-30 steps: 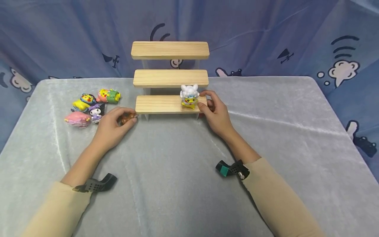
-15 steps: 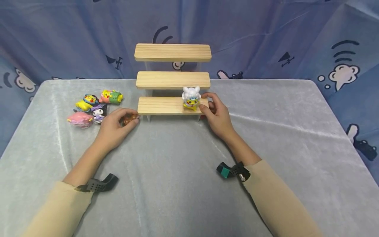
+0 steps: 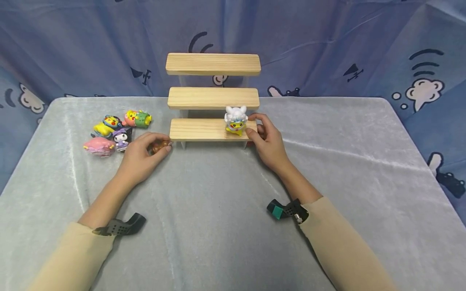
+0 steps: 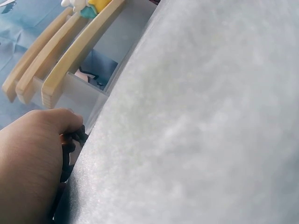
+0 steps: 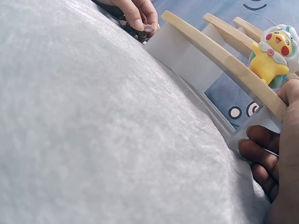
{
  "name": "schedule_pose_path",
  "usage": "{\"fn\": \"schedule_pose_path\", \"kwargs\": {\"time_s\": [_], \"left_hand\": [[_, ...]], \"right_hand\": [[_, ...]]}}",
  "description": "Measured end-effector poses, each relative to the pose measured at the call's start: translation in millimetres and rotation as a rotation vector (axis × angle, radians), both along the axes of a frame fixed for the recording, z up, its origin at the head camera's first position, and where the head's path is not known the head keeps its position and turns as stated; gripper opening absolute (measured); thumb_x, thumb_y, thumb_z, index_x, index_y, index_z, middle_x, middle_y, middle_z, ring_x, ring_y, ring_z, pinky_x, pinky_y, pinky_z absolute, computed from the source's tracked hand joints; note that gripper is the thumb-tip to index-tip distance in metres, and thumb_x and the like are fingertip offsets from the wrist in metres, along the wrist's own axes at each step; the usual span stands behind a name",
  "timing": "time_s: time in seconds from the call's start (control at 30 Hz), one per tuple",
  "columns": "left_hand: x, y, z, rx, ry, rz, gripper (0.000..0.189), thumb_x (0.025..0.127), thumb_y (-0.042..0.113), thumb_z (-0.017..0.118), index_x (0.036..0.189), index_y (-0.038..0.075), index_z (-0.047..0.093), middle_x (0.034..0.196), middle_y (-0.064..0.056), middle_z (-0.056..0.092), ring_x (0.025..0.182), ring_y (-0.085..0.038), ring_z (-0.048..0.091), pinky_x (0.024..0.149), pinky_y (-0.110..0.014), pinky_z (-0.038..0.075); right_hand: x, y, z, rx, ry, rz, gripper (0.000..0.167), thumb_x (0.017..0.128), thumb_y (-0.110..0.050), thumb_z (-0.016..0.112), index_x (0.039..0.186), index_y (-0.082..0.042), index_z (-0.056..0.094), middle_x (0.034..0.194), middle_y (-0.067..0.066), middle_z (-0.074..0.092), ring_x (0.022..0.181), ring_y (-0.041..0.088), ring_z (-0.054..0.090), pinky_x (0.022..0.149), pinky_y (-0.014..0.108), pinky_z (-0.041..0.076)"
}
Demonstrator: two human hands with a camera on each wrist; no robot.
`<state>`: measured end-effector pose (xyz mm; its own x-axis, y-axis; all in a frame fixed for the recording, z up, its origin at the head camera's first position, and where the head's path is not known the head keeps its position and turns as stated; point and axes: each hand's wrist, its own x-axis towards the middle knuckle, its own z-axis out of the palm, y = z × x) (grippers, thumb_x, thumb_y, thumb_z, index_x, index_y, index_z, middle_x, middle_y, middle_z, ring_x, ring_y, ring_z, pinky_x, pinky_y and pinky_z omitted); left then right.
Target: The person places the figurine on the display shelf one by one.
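At the left end of the stepped wooden display stand (image 3: 211, 130), my left hand (image 3: 140, 155) holds a small glossy brown figurine (image 3: 156, 146) down at table level. Most of it is hidden by the fingers. My right hand (image 3: 268, 141) grips the right end of the lowest shelf. Its thumb lies at the board's edge, and in the right wrist view several curled fingers (image 5: 264, 154) are below it beside the pale support. A yellow Pikachu figurine (image 3: 236, 121) in a white hood stands upright on that shelf, right beside my right hand.
Left of my left hand lie several toy figurines: a pink one (image 3: 99, 146), a purple-and-black one (image 3: 121, 138), a yellow-and-blue one (image 3: 105, 126), and a green-and-pink one (image 3: 137, 119). Grey cloth covers the table (image 3: 218, 226). A blue patterned curtain (image 3: 309, 48) hangs behind.
The whole head view shifts slightly right and down. Both hands, the stand and the hooded figurine keep their places relative to one another.
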<state>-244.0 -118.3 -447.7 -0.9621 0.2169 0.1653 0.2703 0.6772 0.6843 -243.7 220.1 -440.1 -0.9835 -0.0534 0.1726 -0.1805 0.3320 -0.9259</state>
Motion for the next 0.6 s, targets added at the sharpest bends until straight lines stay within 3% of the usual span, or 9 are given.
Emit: {"fn": "schedule_pose_path", "kwargs": {"time_s": [0.4, 0.6], "left_hand": [[-0.1, -0.6, -1.2, 0.000, 0.002, 0.006, 0.025, 0.094, 0.022, 0.071, 0.115, 0.010, 0.072, 0.097, -0.007, 0.067, 0.083, -0.016, 0.055, 0.073, -0.027, 0.040], [-0.3, -0.5, -1.0, 0.002, 0.000, 0.007, 0.025, 0.093, 0.022, 0.071, 0.115, 0.010, 0.072, 0.097, -0.007, 0.067, 0.083, -0.016, 0.055, 0.073, -0.027, 0.040]], "right_hand": [[-0.2, -0.5, 0.5, -0.011, -0.003, 0.004, 0.031, 0.100, -0.011, 0.058, 0.130, -0.005, 0.054, 0.083, 0.018, 0.068, 0.067, 0.010, 0.062, 0.062, 0.021, 0.050], [0.2, -0.4, 1.2, -0.008, -0.005, 0.004, 0.031, 0.100, -0.012, 0.058, 0.130, -0.005, 0.054, 0.083, 0.020, 0.068, 0.066, 0.009, 0.062, 0.060, 0.020, 0.048]]}}
